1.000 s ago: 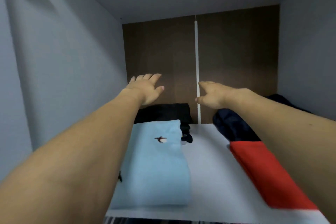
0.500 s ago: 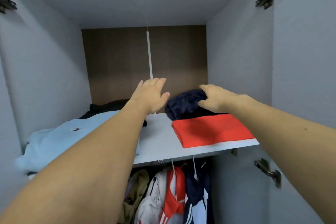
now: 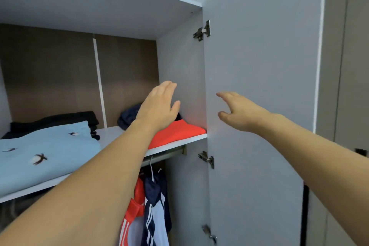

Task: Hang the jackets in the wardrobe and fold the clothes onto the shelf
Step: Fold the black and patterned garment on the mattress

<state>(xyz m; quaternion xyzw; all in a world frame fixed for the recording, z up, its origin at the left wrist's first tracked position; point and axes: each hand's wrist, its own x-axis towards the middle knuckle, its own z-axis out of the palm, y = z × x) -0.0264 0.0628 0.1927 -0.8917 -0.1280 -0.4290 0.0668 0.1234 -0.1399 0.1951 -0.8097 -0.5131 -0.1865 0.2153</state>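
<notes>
The white shelf (image 3: 111, 133) carries folded clothes: a light blue garment with small bird motifs (image 3: 46, 158) at the left, a black one (image 3: 60, 120) behind it, a red-orange one (image 3: 175, 133) at the right and a dark navy one (image 3: 127, 118) at the back. My left hand (image 3: 159, 104) hovers above the red-orange garment with straight fingers and holds nothing. My right hand (image 3: 237, 112) is in front of the open wardrobe door (image 3: 259, 86), fingers spread and empty. Jackets (image 3: 147, 205) in red, navy and white hang below the shelf.
The grey door stands open on metal hinges (image 3: 202, 31) at the right of the compartment. A brown back panel (image 3: 50, 70) with a white strip closes the rear. Another pale closet door (image 3: 347, 66) is at the far right.
Both hands have pulled back out of the shelf space. My right hand left the navy garment and now sits before the door. The view swung right and back.
</notes>
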